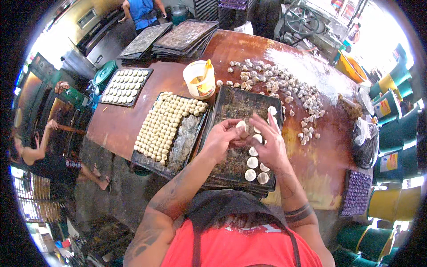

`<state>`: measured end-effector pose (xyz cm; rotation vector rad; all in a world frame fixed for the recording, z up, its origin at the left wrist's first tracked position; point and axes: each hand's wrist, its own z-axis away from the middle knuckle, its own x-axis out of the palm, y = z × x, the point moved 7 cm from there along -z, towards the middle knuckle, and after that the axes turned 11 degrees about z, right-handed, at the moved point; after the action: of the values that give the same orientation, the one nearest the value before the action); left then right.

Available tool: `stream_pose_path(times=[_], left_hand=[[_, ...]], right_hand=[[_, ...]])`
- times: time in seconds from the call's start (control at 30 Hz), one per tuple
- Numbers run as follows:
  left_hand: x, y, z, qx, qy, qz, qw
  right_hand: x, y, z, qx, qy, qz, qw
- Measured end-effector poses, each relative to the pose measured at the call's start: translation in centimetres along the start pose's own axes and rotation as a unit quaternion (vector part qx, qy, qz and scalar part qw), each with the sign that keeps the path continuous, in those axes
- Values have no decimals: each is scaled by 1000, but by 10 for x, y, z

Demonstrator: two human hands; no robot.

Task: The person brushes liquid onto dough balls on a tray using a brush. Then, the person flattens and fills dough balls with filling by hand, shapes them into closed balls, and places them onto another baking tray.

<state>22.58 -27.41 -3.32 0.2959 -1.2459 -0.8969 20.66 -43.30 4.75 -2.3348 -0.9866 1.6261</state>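
My left hand (224, 138) pinches a pale dough disc (241, 127) above a dark, worn baking tray (224, 107). My right hand (267, 142) is beside that disc, fingers apart and slightly bent, its fingertips close to the disc; contact is hard to tell. Several white dough rounds (251, 162) lie in rows down the tray's right side, some hidden under my right hand. Left of this stack of trays, another tray (184, 140) holds small dough balls (153, 133). A white tub (198, 80) with a yellow-handled utensil stands beyond them.
Lumpy pieces (302, 102) and flour (302, 64) cover the wooden table's (320, 155) back right. Stacked trays (178, 40), a tray of flattened rounds (124, 86) and a purple tray (356, 191) are around it. Co-workers stand at left (44, 155) and back (142, 13). Green bins (387, 129) line the right.
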Motion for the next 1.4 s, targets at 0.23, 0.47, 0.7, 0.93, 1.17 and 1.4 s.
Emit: stream_pose_path(times=[0.23, 0.47, 0.7, 0.93, 1.17, 1.4], left_hand=[[32, -43, 5, -105, -103, 95, 985], [-10, -73, -15, -133, -25, 69, 988], [-13, -50, -41, 103, -16, -314, 944], [-70, -27, -53, 62, 46, -411, 908], [-193, 42, -34, 124, 176, -324, 921], [-240, 101, -95, 258, 274, -673, 637]], right_hand=[[10, 3, -15, -116, -36, -137, 983], [85, 47, 47, 218, -74, -299, 926], [103, 130, 10, 282, -10, -213, 935], [126, 176, -51, 116, -159, 228, 954], [148, 159, -39, 16, -205, 157, 966], [87, 407, -23, 196, 18, 215, 957]])
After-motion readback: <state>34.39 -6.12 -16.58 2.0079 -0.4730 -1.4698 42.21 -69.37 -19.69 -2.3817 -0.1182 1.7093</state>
